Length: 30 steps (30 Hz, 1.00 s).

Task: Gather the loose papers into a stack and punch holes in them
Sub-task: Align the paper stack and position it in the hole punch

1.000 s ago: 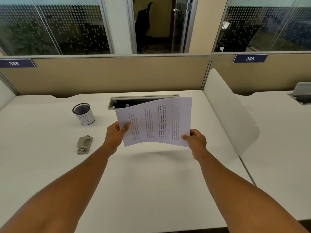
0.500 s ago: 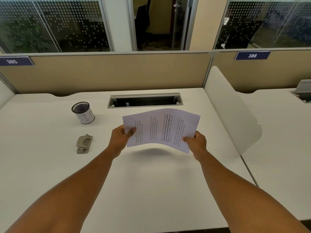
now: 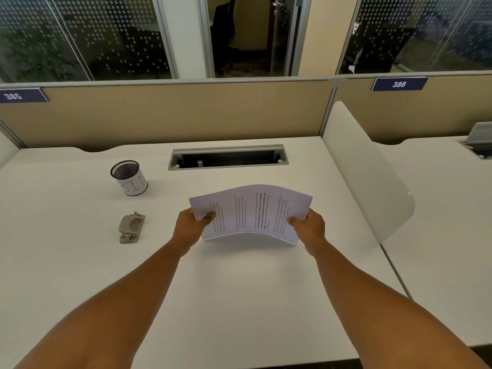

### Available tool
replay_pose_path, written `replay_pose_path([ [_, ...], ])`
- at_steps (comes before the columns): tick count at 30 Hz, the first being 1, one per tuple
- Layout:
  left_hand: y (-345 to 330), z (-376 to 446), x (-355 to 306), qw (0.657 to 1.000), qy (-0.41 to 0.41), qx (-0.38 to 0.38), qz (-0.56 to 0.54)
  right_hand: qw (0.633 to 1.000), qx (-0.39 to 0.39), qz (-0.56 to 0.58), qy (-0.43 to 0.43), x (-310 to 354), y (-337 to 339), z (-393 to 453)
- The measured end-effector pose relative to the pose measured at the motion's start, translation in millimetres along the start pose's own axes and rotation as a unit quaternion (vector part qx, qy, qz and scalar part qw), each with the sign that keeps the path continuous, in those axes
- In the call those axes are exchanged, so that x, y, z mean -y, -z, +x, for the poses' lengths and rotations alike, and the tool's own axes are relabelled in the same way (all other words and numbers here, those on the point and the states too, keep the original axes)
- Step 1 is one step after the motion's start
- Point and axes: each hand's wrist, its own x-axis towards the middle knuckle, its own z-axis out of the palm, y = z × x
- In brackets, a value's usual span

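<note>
A stack of printed white papers hangs low over the middle of the white desk, bowed upward in its centre. My left hand pinches its left edge with the thumb on top, and my right hand grips the right edge the same way. A grey metal hole punch lies on the desk to the left of my left hand, apart from the papers.
A black mesh cup with a white label stands behind the punch. An open cable slot runs along the back of the desk. A white curved divider borders the right side, beige partition panels the rear.
Both hands have lowered the papers toward the desk and tilted them flatter. The stack now bows upward in the middle and no longer covers the cable slot.
</note>
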Motion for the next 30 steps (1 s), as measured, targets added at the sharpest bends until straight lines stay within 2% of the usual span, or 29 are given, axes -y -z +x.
replay_pose_path([
  [21, 6.1, 4.8, -11.6, 0.999, 0.004, -0.007, 0.039, 0.999, 0.01, -0.009, 0.036, 9.7, 5.1, 5.5],
  [26, 7.7, 4.3, -2.9, 0.996, 0.047, 0.017, 0.07, 0.998, 0.018, -0.031, 0.044, 4.8, 5.2, 6.3],
  [30, 7.5, 4.4, -2.0, 0.994, 0.065, 0.002, 0.09, 0.997, 0.019, -0.046, 0.059, 5.9, 3.4, 7.1],
])
